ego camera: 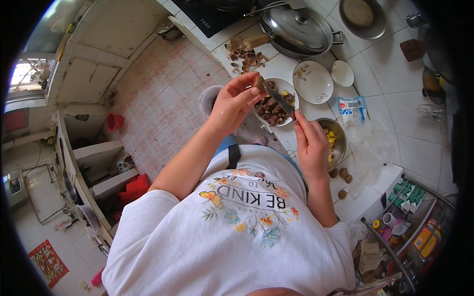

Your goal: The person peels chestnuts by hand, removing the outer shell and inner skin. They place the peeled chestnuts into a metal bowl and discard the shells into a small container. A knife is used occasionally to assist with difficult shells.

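My left hand pinches a brown chestnut between thumb and fingers, up in front of me. A small knife is gripped by its handle in my right hand, with the blade's tip at the chestnut. Below the blade sits a white plate with many brown chestnuts and a few yellow peeled ones. Partly behind my right hand is a steel bowl containing yellow peeled chestnuts. Several whole chestnuts lie on the counter beside the bowl.
Shell scraps are scattered on the tiled counter, near a lidded pan. An almost bare white plate, a small white bowl, a blue-and-white packet and clear plastic lie along the wall. A metal rack stands right.
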Motion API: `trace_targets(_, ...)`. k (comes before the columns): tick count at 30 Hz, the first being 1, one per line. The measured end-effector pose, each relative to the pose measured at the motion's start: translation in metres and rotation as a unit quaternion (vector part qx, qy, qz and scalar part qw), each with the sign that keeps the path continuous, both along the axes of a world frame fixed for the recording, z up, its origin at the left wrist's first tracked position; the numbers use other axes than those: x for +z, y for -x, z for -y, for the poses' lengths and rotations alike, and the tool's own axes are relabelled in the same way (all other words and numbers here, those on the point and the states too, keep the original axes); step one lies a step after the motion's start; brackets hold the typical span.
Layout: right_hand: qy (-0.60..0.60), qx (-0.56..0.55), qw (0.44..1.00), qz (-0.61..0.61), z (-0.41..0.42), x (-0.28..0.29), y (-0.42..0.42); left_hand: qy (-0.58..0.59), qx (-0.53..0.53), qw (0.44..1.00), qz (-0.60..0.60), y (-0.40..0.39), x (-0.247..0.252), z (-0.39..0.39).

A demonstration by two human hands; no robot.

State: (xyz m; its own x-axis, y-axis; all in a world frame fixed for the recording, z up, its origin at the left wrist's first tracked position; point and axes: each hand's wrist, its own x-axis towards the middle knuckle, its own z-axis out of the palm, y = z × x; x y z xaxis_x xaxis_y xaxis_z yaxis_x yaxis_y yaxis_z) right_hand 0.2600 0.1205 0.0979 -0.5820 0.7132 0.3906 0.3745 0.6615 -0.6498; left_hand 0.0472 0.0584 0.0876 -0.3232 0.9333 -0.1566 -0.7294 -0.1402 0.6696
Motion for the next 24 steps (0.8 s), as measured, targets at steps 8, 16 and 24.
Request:
trace_targets(8,0.017,-0.012,1.000,0.012,0.010,0.007,-0.001,-0.009,0.040,0.999,-0.035,-0.006,-0.002,0.003)
trace_targets(16,0.045,-0.031,0.998,0.000,0.018,0.006,0.000,0.028,0.047,0.997,-0.046,-0.011,-0.002,0.002)
trace_targets(24,0.032,-0.068,0.997,0.011,0.030,-0.002,0.013,0.066,0.060,0.984,-0.152,-0.004,-0.008,0.003)
